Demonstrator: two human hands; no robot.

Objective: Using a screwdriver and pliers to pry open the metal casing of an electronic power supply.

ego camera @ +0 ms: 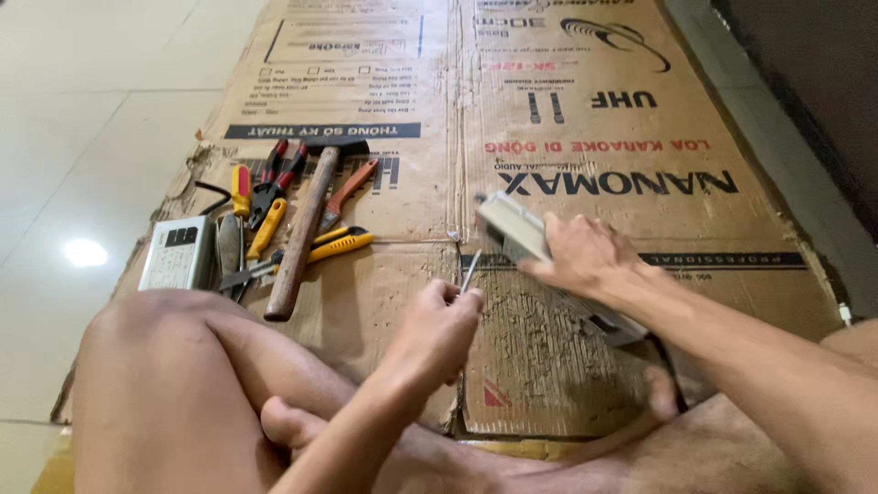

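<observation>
Your bare knee nearest lens. Beyond, on flattened cardboard: grey meter, pliers, hammer, yellow knife. Your left hand pinches screwdriver, tip up. Your right hand, fingers curled, clamps grey box, tilted just above cardboard.

Brown cardboard, yellow-handled cutter, red-handled pliers.
</observation>
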